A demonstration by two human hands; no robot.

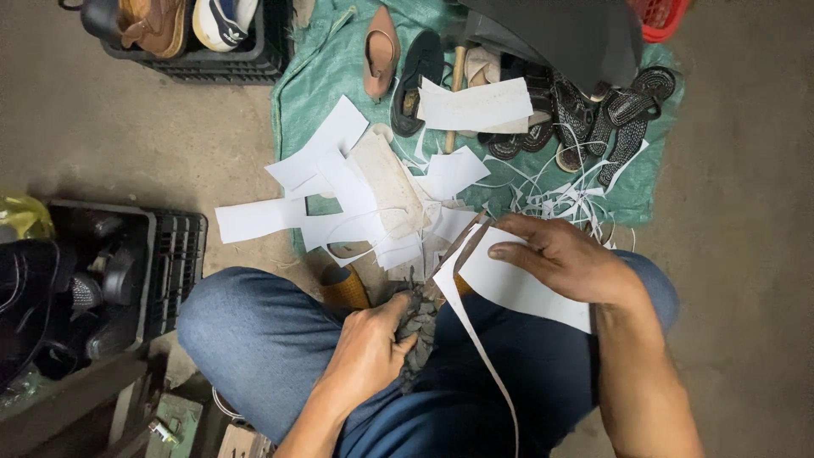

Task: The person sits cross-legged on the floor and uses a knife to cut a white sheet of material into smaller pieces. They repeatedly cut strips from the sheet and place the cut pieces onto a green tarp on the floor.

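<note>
Two hands: left point(370, 349) clenched on dark scissors point(417, 321), right point(560, 254) pinching white, part-cut sheet point(517, 284).

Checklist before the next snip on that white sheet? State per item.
1. Right hand grips white sheet: ok.
2. Left hand closed on scissors: ok.
3. Blades meet the sheet edge: cannot tell, handles and blades partly hidden.
4. Right fingers off the cut line: cannot tell.
5. Cut strip hangs free over the lap: ok.
6. Offcut pile apart from the sheet: ok.
</note>
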